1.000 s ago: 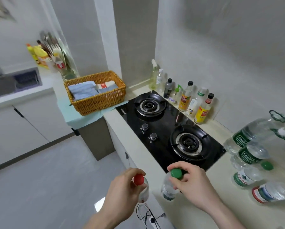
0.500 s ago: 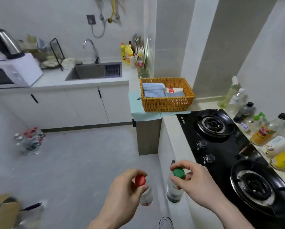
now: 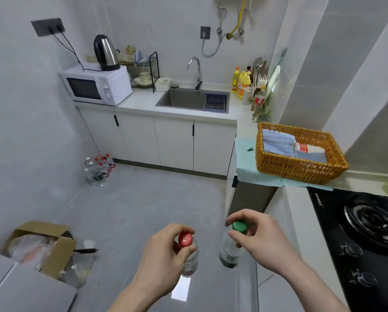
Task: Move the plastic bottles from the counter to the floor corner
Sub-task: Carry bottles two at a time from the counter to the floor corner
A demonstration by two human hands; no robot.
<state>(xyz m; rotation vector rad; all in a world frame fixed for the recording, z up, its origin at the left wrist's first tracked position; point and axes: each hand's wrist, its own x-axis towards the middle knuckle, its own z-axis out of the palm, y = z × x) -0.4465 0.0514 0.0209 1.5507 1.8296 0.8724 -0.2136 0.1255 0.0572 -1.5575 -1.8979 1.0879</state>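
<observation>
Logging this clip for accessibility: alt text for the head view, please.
Left hand holds a red-capped bottle and right hand a green-capped bottle, both by the neck, above a grey kitchen floor. More bottles stand in the far floor corner.

The view swings left, away from the stove tabletop: the lying bottles and the condiment row leave the frame, and only one burner (image 3: 372, 219) remains at the right edge. The wicker basket (image 3: 301, 163) slides to the right, while the bottle cluster in the floor corner (image 3: 98, 168) and the microwave (image 3: 96, 85) now appear at left.
</observation>
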